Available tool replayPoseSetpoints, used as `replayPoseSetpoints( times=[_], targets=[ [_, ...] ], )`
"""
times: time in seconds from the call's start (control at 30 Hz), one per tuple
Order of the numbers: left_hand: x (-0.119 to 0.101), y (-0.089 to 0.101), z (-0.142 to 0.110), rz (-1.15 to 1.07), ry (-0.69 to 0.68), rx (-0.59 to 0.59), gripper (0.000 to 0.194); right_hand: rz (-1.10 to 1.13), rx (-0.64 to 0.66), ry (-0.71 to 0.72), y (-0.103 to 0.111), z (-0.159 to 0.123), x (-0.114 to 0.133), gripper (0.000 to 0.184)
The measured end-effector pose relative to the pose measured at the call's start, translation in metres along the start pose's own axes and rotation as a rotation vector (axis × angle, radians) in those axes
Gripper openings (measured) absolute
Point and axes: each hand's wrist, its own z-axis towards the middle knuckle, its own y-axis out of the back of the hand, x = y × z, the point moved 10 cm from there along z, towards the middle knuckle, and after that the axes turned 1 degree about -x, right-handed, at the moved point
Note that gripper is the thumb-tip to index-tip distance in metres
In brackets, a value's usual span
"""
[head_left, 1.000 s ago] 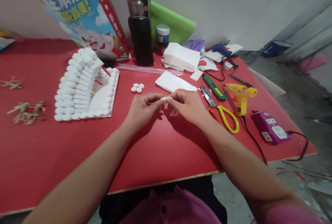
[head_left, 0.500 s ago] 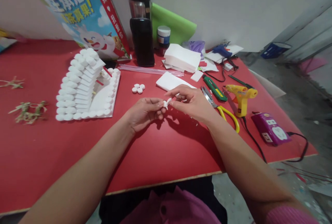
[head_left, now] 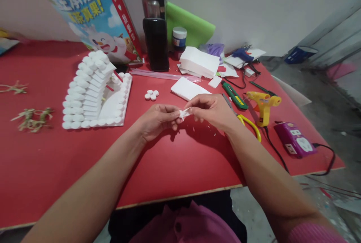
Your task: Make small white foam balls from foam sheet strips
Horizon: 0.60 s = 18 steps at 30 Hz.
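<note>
Between my hands is a small piece of white paper (head_left: 184,113), folded or twisted, with a thin strip sticking out. My left hand (head_left: 160,119) pinches its left end between thumb and fingers. On the other end, my right hand (head_left: 208,108) closes its thumb and forefinger. Part of the piece is hidden by the fingertips. Small white scraps (head_left: 210,129) lie on the red table (head_left: 180,164) below my right hand. Just beyond the hands rests a folded white sheet (head_left: 187,88), and several round white pieces (head_left: 151,94) sit in a cluster to the left.
A white model staircase (head_left: 93,96) edged with round pieces stands at left, near straw figures (head_left: 34,119). To the right lie scissors (head_left: 249,124), a green cutter (head_left: 234,94), a yellow glue gun (head_left: 263,104) and a purple power box (head_left: 295,139). A black phone (head_left: 156,44) leans on a flask.
My hands have turned the white paper piece, and a thin strip now stands out from it. My right hand has shifted slightly up and right. White scraps have appeared on the table.
</note>
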Motion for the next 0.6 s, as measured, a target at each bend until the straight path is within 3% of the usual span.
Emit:
replayPoseSetpoints(
  times=[0.2,0.43,0.6],
  targets=[
    [-0.005,0.005,-0.001,0.034,-0.047,-0.061,0.022,-0.025,0.075,0.0,-0.009,0.001,-0.005,0.032],
    [-0.005,0.0,-0.004,0.068,-0.045,-0.045,0.023,0.014,0.083,-0.004,-0.019,0.002,-0.008,0.01],
    [-0.005,0.0,-0.004,0.073,-0.051,-0.041,0.023,-0.038,0.094,0.023,-0.019,-0.001,-0.002,0.01]
  ],
)
